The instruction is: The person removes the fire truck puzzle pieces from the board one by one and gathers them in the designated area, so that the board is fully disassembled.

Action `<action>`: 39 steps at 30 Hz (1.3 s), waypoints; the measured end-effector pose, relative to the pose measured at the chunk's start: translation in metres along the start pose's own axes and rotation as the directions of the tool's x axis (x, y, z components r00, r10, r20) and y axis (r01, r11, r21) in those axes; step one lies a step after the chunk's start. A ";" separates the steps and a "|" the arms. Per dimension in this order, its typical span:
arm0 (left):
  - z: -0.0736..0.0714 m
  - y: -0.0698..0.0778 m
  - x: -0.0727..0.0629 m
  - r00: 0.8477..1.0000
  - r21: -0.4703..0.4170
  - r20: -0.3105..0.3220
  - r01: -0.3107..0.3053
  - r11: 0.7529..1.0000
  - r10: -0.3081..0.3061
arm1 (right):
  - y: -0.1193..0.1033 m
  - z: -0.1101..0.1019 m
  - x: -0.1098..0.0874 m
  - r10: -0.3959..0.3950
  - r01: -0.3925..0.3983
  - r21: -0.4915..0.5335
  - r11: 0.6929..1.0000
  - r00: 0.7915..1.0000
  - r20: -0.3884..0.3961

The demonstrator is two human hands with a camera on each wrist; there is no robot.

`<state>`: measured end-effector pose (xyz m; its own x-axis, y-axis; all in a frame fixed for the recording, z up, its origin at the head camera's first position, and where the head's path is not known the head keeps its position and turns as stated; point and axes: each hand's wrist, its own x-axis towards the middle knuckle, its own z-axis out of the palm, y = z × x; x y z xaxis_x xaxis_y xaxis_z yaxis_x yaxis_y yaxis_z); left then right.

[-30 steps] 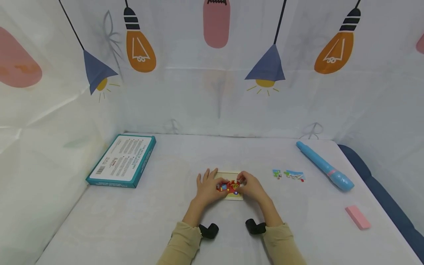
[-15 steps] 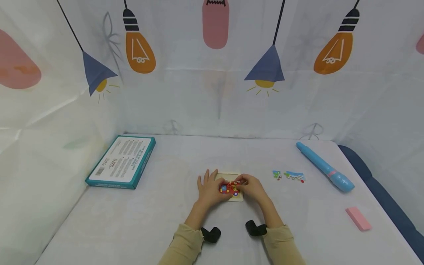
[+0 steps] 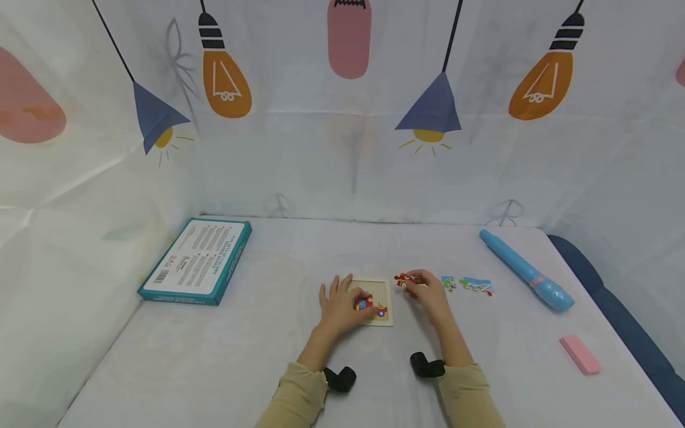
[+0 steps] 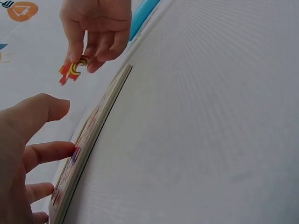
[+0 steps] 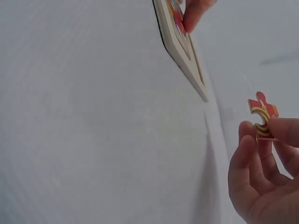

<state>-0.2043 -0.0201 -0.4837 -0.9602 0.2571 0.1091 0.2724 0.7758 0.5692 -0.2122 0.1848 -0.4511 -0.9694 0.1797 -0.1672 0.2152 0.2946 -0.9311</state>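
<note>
The right hand [image 3: 432, 298] pinches a red and yellow jigsaw puzzle piece [image 5: 262, 106] between thumb and fingers, held up to the right of a puzzle tray [image 3: 389, 315]. Yellow curved stripes and a rounded knob show on this piece in both wrist views. Over the left part of the tray lies the left hand [image 3: 340, 309], its fingers spread and fingertips on red and blue puzzle pieces [image 3: 364, 303] set in the tray. Part of those pieces is hidden beneath that hand. The tray's pale raised rim [image 4: 96, 144] shows side-on in the left wrist view.
More puzzle pieces [image 3: 476, 284] lie on the white table right of the hands. Behind them is a light blue tube-shaped object [image 3: 527, 270], with a pink block [image 3: 580, 354] nearer the right edge. A teal and white box [image 3: 197, 261] sits at the left.
The right hand has lifted the red and yellow puzzle piece off the tray and moved it to the right, baring more of the tray. The left hand has stayed nearly in place.
</note>
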 end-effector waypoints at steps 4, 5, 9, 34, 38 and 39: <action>-0.003 -0.001 0.001 0.999 -0.049 0.030 0.023 0.999 -0.022 | 0.002 -0.010 0.001 0.020 -0.020 0.000 1.000 1.000 -0.007; -0.004 -0.001 0.001 0.999 -0.058 0.038 0.028 0.998 -0.026 | 0.002 -0.013 0.001 0.022 -0.022 0.000 1.000 1.000 -0.008; -0.006 -0.002 0.001 0.997 -0.073 0.063 0.038 0.997 -0.034 | 0.005 -0.024 0.000 0.033 -0.033 -0.026 0.999 0.999 -0.012; -0.006 -0.005 -0.002 0.998 -0.075 0.064 0.004 0.997 0.000 | 0.027 -0.082 -0.012 0.077 -0.093 -0.060 0.994 0.971 -0.227; -0.007 -0.005 -0.003 0.998 -0.084 0.062 -0.005 0.996 0.010 | 0.031 -0.090 -0.012 0.099 -0.123 -0.078 0.989 0.960 -0.261; -0.007 -0.006 -0.003 0.998 -0.083 0.060 -0.006 0.997 0.011 | 0.032 -0.092 -0.012 0.100 -0.127 -0.085 0.988 0.959 -0.266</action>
<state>-0.2032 -0.0297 -0.4811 -0.9516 0.3000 0.0662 0.2722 0.7235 0.6344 -0.1827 0.2788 -0.4490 -0.8763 0.4517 -0.1673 0.3458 0.3482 -0.8713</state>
